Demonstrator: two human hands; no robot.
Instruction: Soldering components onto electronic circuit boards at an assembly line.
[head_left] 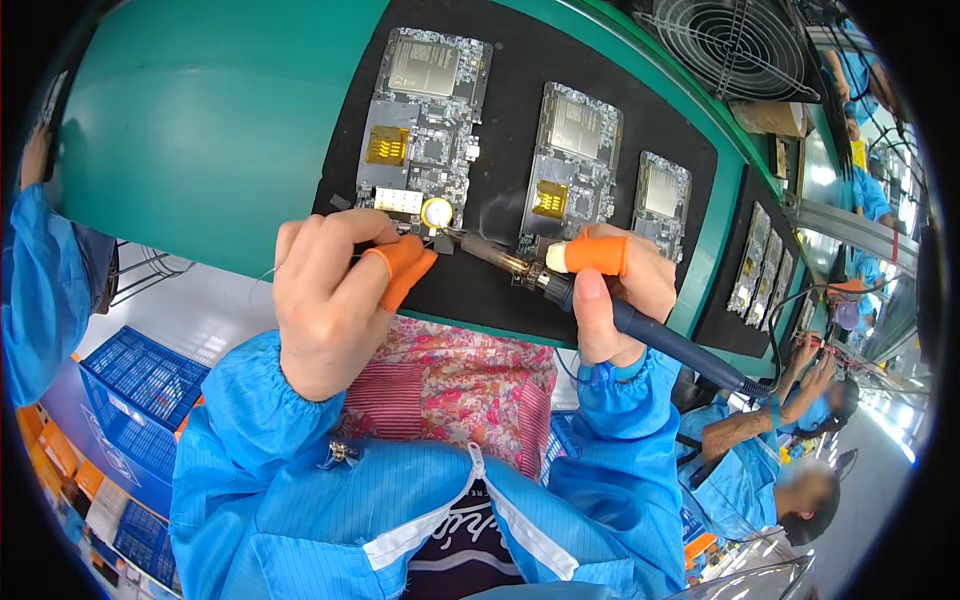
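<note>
My right hand (620, 290), with an orange finger cot, grips a soldering iron (660, 338) by its dark blue handle. Its metal tip reaches the lower edge of the nearest circuit board (428, 140), close to a round coin cell (436, 212). My left hand (340, 285) is closed in a pinch at that same edge, orange cots on its fingers. A thin wire (262, 277) trails out behind it; the fingers hide most of its length. On the board are a silver shield, a gold-coloured taped patch and a white connector block (398, 200).
Two more circuit boards (578, 135) (662, 195) lie to the right on the black mat (505, 60). Beyond a green rail, several boards (755, 260) rest on another mat. A wire-guarded fan (735, 45) stands at the far right. Blue crates (140, 370) and co-workers in blue flank the bench.
</note>
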